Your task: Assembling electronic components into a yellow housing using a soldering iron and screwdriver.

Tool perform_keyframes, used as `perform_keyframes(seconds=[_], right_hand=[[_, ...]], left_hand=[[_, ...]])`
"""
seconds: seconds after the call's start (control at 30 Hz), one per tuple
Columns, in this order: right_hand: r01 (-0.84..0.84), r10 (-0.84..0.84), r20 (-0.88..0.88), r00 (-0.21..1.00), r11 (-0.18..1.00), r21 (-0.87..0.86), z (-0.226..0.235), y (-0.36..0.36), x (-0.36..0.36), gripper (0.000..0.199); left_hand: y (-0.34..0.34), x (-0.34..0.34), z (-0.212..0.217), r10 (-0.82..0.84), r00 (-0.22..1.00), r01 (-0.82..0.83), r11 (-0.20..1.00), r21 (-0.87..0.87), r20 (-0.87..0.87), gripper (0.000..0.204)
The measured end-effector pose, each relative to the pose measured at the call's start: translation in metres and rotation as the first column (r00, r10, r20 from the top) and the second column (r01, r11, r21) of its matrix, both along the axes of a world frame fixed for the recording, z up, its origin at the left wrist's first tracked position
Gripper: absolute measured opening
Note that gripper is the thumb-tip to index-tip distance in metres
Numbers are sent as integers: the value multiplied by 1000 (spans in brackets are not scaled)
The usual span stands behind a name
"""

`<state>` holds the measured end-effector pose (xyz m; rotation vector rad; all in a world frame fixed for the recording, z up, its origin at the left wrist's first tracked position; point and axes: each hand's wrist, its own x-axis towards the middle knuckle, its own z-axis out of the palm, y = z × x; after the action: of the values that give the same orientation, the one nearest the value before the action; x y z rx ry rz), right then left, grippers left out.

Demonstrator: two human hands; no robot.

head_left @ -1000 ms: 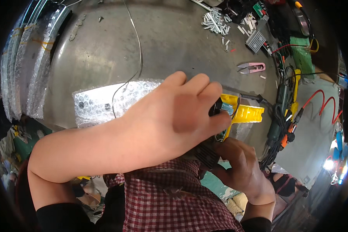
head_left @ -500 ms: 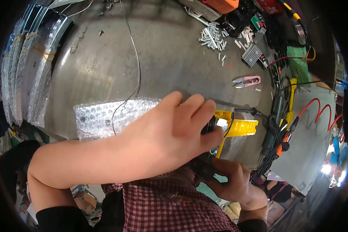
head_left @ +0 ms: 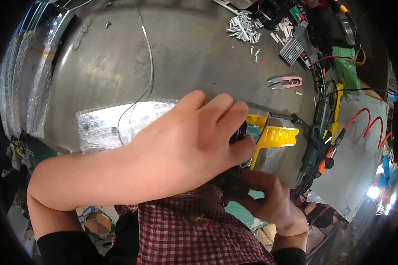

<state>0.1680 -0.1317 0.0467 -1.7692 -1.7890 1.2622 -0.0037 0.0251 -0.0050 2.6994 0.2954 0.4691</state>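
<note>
Yellow housing (head_left: 278, 137) lies at three o'clock on the metal table (head_left: 194, 57), just beyond the left hand (head_left: 205, 137), which covers its near end. Inside its open shell a green circuit board (head_left: 253, 129) shows — only a sliver, the rest being hidden behind the fingers.

The left hand's fingers are curled in, thumb apart from the forefinger with something black in the gap; the fingertips face away, so I cannot tell whether they pinch anything. At half past four the right hand (head_left: 276, 201) has thumb and fingers pressed on a dark part (head_left: 233, 183), its outline lost in shadow.

At nine o'clock a bubble-wrap packet (head_left: 119, 126) encloses something pale, partly covered by the left forearm. Wrapped strips (head_left: 33, 84) stand between nine and ten, blurring into the black rim. Near half past seven sits a cardboard box (head_left: 98, 223) — its contents too small to make out.
</note>
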Motion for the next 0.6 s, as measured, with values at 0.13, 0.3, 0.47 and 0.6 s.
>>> perform_keyframes(seconds=[0.13, 0.3, 0.47, 0.6], right_hand=[[-30, 19, 89, 996, 993, 118, 3, 10, -1, 51], [179, -178, 20, 984, 980, -83, 6, 9, -3, 50], [200, -200, 9, 980, 974, -104, 9, 13, -4, 48], [245, -247, -18, 969, 966, -83, 7, 10, -6, 48]], left_hand=[[2, -2, 1, -29, 1000, 29, 999, -41, -4, 30], [6, -6, 9, -86, 992, 50, 942, -331, -93, 31], [5, -5, 8, -123, 983, 94, 976, -195, -140, 33], [6, -5, 7, -114, 986, 91, 979, -184, -119, 33]])
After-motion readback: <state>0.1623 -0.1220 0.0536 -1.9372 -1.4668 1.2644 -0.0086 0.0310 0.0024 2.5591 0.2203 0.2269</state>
